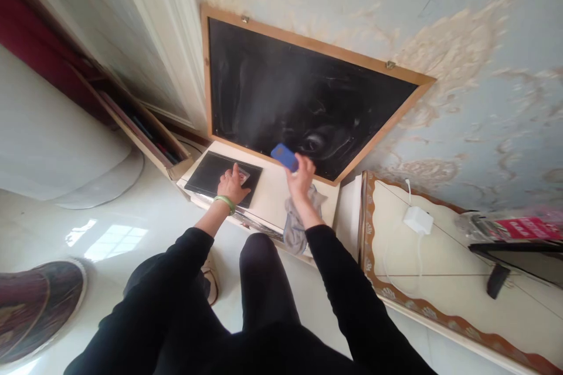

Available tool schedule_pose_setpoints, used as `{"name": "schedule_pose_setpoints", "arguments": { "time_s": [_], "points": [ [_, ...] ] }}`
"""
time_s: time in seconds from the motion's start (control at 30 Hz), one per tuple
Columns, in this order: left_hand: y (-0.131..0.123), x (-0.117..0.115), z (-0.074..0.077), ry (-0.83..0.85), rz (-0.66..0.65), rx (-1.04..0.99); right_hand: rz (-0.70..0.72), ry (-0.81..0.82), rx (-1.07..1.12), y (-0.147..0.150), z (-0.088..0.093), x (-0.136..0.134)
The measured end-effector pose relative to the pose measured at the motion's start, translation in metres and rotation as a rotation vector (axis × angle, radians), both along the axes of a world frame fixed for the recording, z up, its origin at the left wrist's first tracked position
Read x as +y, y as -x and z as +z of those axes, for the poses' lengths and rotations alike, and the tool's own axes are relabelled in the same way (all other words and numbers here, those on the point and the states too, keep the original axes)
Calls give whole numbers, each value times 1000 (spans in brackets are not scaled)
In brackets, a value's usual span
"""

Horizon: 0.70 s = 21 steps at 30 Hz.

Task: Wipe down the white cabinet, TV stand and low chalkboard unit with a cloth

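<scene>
My right hand [301, 177] is closed on a blue block-shaped board eraser [284, 156], held in front of the lower edge of a chalkboard [272, 82]. Pale chalk smears mark the black surface inside the board's wooden frame. My left hand [233, 185], with a green bangle at the wrist, lies on a flat black item [206, 174], its fingers apart. Beside its fingertips is a small clear packet [244, 176] with a red mark, partly covered by the hand. Under my right forearm, a crumpled grey cloth [295, 224] hangs over the edge of a white cabinet top [269, 202].
To the right stands a cream table [448, 258] with a brown scalloped border, holding a white power adapter [417, 220] with its cable and a pink package [528, 227]. An open box [145, 123] sits at left near a white rounded object [57, 123].
</scene>
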<state>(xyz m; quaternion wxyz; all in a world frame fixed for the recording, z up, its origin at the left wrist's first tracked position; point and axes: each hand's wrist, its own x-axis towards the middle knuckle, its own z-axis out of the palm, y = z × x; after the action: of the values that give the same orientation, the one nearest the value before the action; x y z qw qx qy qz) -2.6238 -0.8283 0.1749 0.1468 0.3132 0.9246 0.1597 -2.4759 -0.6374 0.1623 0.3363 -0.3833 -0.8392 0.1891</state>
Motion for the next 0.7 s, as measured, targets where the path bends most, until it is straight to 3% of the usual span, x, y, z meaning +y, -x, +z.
{"name": "schedule_pose_setpoints", "arguments": {
  "time_s": [0.1, 0.17, 0.23, 0.4, 0.5, 0.57, 0.63, 0.7],
  "points": [
    [-11, -1, 17, -159, -68, 81, -172, -144, 137, 6, 48, 49],
    [-17, -4, 27, -258, -110, 135, -243, -254, 197, 4, 68, 77],
    [-20, -7, 35, -318, -138, 171, -199, -301, 138, -3, 69, 89],
    [-19, -6, 36, -333, -167, 170, 130, -211, -308, -32, 28, 73],
    [-22, -1, 30, -278, -204, 143, 226, -199, -383, -40, 32, 79],
    [-25, 3, 26, -263, -239, 135, 172, -213, -341, -40, 52, 95],
    [-28, 6, 23, -272, -282, 134, 24, -249, -215, -38, 73, 108],
    [-29, 8, 21, -283, -315, 135, -119, -277, -86, -38, 82, 111]
  ]
}}
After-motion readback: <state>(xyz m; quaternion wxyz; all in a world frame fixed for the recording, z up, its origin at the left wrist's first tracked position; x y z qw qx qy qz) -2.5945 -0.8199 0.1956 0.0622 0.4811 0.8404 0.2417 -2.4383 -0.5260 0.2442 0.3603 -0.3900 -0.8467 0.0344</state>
